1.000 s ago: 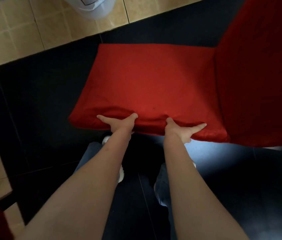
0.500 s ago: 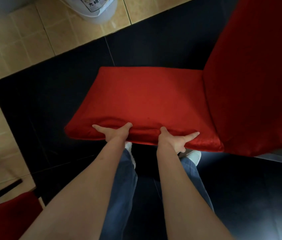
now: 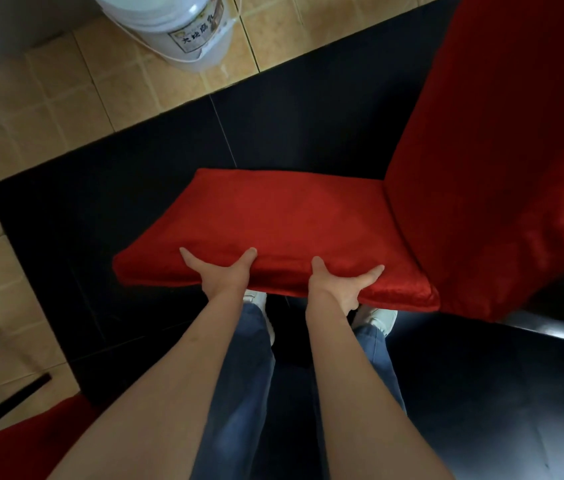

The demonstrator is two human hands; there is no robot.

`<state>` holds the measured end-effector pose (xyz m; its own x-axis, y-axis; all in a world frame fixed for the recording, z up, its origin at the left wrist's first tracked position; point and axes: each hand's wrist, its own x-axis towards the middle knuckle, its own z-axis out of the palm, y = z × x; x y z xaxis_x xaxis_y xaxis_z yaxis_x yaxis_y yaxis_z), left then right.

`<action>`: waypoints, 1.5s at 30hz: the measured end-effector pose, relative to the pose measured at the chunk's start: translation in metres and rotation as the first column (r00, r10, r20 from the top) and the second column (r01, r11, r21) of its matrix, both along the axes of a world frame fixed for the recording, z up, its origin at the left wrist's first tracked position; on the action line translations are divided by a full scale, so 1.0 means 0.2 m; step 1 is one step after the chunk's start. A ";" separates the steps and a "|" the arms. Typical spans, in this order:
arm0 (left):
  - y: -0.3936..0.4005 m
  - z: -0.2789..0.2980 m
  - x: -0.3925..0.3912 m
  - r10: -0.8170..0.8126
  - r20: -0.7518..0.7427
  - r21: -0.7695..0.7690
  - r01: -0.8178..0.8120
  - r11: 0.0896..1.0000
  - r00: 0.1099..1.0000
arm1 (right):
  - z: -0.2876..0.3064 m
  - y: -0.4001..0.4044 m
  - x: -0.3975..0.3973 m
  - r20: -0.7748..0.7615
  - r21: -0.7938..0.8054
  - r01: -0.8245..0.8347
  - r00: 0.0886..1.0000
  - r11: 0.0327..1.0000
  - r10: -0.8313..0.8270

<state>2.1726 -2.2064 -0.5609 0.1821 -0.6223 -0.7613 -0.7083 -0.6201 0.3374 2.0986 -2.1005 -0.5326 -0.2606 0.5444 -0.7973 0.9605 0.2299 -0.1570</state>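
A flat red cushion (image 3: pixel 284 223) is held level above the dark floor, in the middle of the view. My left hand (image 3: pixel 221 275) grips its near edge left of centre, thumb on top and fingers hidden beneath. My right hand (image 3: pixel 341 285) grips the same edge further right, thumb on top, fingers curled under the rim. The cushion's right side meets a large upright red cushion (image 3: pixel 488 168) at the right.
A white plastic bucket (image 3: pixel 176 26) with a printed label stands on beige tiles at the top. Black floor tiles (image 3: pixel 117 188) lie under the cushion. Another red cushion (image 3: pixel 7 448) shows at the bottom left. My legs in jeans and white shoes (image 3: pixel 374 317) are below the cushion.
The cushion and both hands sit lower and further right in the view than before, the bucket has come further into sight, and my legs now show beneath. Both grips are unchanged.
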 end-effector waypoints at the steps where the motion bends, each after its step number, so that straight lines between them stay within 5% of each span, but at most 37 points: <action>1: 0.00 0.01 -0.01 0.000 -0.020 -0.015 0.000 1.000 1.000 | 0.01 0.00 -0.01 -0.006 -0.015 -0.005 1.000 1.000 0.004; 10: -0.04 0.06 -0.10 -0.050 -0.132 -0.050 0.044 0.998 0.990 | 0.04 0.00 -0.10 -0.096 -0.087 -0.086 0.992 0.992 0.078; 26: -0.19 0.15 -0.58 0.020 0.010 -0.063 -0.019 0.998 1.000 | 0.14 -0.22 -0.59 -0.080 -0.018 -0.185 0.980 0.983 0.183; 45: -0.14 0.22 -0.51 0.045 0.132 0.113 -0.060 0.992 0.990 | 0.20 -0.14 -0.63 0.083 -0.037 -0.417 0.904 0.908 0.419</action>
<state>2.0707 -2.2342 -0.5167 0.3133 -0.5181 -0.7959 -0.7067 -0.6870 0.1690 1.9726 -2.1294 -0.4922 -0.3899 0.3866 -0.8358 0.7871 0.6110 -0.0846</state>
